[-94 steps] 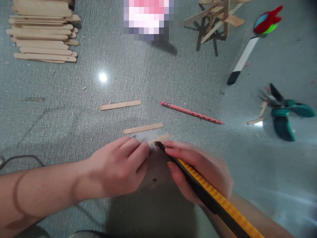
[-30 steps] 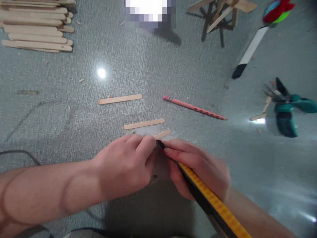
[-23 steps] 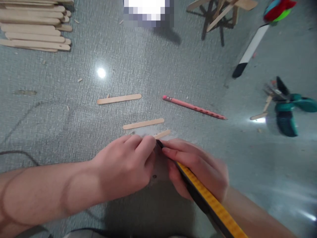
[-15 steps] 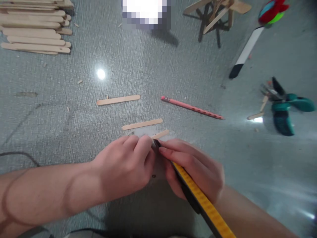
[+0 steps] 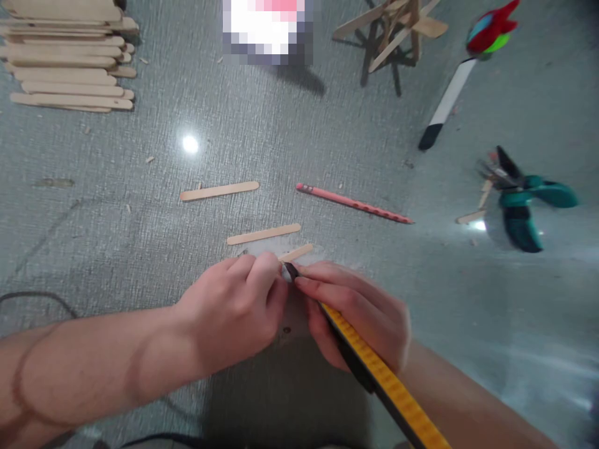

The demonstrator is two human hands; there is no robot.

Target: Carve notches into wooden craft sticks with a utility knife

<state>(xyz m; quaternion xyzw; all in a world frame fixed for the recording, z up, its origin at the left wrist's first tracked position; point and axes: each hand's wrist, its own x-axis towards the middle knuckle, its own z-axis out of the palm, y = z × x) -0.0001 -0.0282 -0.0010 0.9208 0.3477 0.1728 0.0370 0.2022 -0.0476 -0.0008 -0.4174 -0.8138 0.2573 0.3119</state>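
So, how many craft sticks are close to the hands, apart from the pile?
3: the upper stick left of the pencil, the middle stick below it, and the lower stick, partly hidden by the left hand. Others may be hidden beneath.

Hobby-craft workspace, whether home or workshop unclear, grey textured desk with scattered wood slivers, stacked wooden sticks, pink pencil, teal-handled pliers, yellow-and-black cutter, spindly stick model

Dim, cool light covers the grey surface, with a white glare spot left of centre, pale streaks lower right, dark shadow below the hands, and pixelation blocking the top centre.
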